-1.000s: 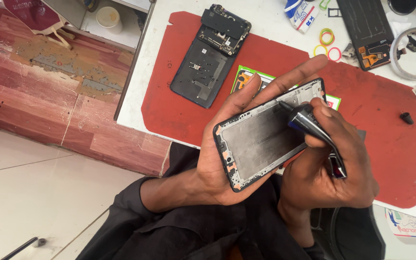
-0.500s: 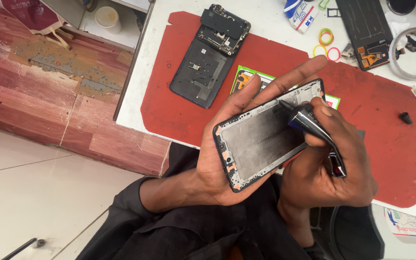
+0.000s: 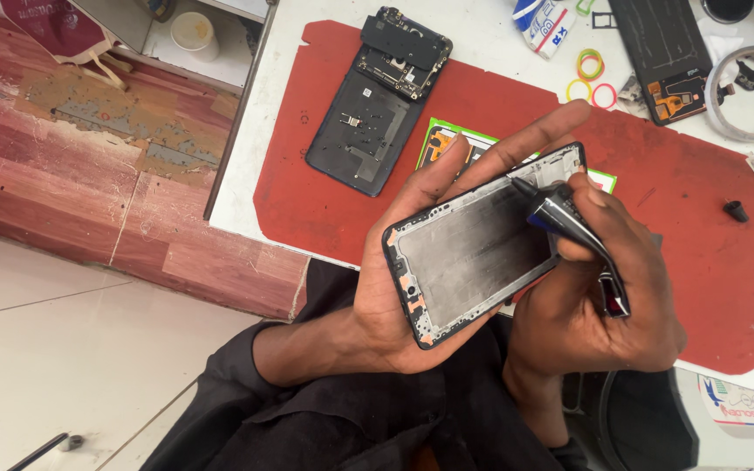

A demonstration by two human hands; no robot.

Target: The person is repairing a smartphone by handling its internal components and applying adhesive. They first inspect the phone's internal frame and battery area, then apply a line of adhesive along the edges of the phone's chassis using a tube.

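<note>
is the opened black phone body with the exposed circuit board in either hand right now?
No: the opened black phone body lies on the red work mat, apart from both hands.

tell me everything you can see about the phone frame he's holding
The dark rectangular phone frame lies tilted in the left hand, open side up, fingers wrapped behind it. Inside is a dull grey metal-looking plate with a raised black rim; small copper-coloured patches sit at the lower corners. The right hand presses the pointed tip of a slim black nozzle tool against the frame's upper right edge. It hangs above the red work mat.
</note>
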